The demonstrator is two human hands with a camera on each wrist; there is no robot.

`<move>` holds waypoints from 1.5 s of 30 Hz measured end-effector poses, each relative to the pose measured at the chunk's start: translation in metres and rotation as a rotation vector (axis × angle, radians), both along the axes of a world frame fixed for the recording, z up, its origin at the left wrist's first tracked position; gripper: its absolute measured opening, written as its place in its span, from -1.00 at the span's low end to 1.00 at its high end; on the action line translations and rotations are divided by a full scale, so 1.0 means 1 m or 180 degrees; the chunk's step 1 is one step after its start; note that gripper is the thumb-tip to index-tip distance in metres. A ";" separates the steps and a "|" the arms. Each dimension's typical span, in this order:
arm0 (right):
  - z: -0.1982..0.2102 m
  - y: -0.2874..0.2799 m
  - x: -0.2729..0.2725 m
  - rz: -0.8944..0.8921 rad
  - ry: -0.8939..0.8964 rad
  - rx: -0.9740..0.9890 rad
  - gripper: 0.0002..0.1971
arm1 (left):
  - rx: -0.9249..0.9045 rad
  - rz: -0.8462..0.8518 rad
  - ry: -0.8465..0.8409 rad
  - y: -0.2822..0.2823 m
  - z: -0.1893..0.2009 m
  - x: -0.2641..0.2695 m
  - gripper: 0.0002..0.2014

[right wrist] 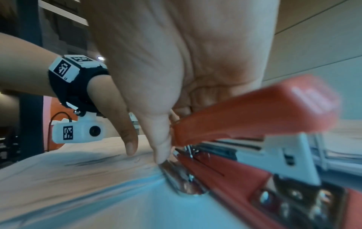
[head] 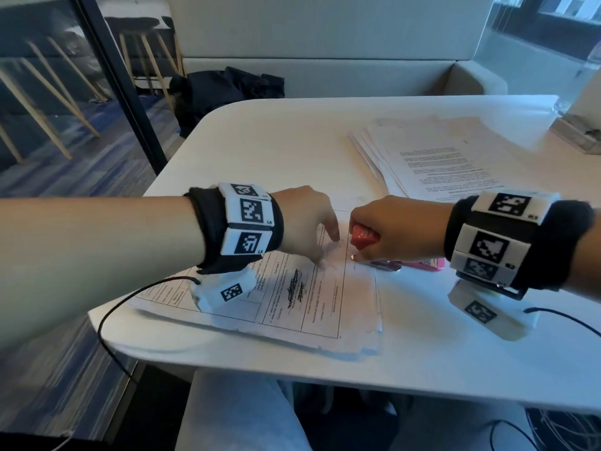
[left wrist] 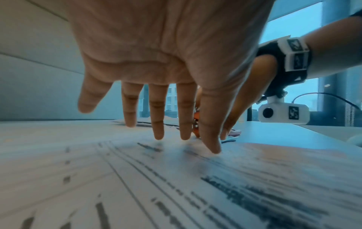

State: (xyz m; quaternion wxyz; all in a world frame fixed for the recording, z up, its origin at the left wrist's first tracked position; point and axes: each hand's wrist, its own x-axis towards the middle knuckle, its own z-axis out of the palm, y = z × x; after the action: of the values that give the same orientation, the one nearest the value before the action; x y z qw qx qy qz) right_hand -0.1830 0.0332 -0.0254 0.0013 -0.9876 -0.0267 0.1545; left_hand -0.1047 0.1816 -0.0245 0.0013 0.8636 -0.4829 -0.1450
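Observation:
A stack of printed forms (head: 309, 307) lies on the white table (head: 455, 353) in front of me. My left hand (head: 320, 242) presses down on the stack's far part with straight, spread fingers (left wrist: 184, 124), and the thumb tip touches the paper. My right hand (head: 374, 245) grips a red stapler (head: 364, 237) at the stack's far right corner. In the right wrist view its red top arm (right wrist: 254, 111) is held in the palm above the metal magazine and red base. My right thumb tip sits by the shiny anvil plate (right wrist: 182, 181) at the paper's edge.
A second fanned pile of printed sheets (head: 439, 157) lies at the back right of the table. A clear plastic holder (head: 579, 131) stands at the far right edge. A black bag (head: 227, 92) sits on the bench beyond the table. Camera cables hang off both wrists.

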 end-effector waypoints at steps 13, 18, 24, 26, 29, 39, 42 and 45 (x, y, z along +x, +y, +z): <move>0.006 0.012 -0.010 0.0708 -0.0068 -0.0474 -0.43 | 0.0099 -0.0001 -0.0110 -0.006 -0.007 -0.015 -0.81; 0.000 0.009 -0.008 0.0720 -0.0010 -0.0379 -0.41 | 0.0104 -0.0095 -0.0196 -0.008 -0.008 -0.015 -0.84; -0.003 0.007 -0.006 0.0725 0.0004 -0.0366 -0.41 | -0.0001 -0.0232 -0.0365 -0.003 -0.012 -0.017 -0.86; -0.003 0.006 -0.006 0.0707 0.0014 -0.0347 -0.42 | -0.0008 -0.0280 -0.0399 -0.003 -0.014 -0.017 -0.87; -0.004 0.005 -0.006 0.0697 0.0019 -0.0362 -0.43 | 0.0015 -0.0380 -0.0542 -0.002 -0.016 -0.018 -0.86; 0.000 0.007 -0.009 0.0643 0.0107 -0.0509 -0.41 | 0.0292 -0.0523 -0.0970 -0.005 -0.026 -0.020 -0.80; 0.001 0.004 -0.012 0.0579 0.0153 -0.0544 -0.37 | 0.0212 -0.0253 -0.0729 0.010 -0.022 -0.011 -0.76; 0.001 -0.004 -0.016 0.0483 0.0187 -0.0547 -0.37 | 0.0050 0.0181 -0.0337 0.038 -0.015 0.005 -0.77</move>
State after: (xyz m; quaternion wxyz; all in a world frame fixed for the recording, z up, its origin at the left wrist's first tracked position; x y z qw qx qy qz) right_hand -0.1988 0.0292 -0.0239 -0.0944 -0.9743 -0.0880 0.1848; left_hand -0.0996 0.2200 -0.0399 -0.0269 0.8834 -0.4565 -0.1027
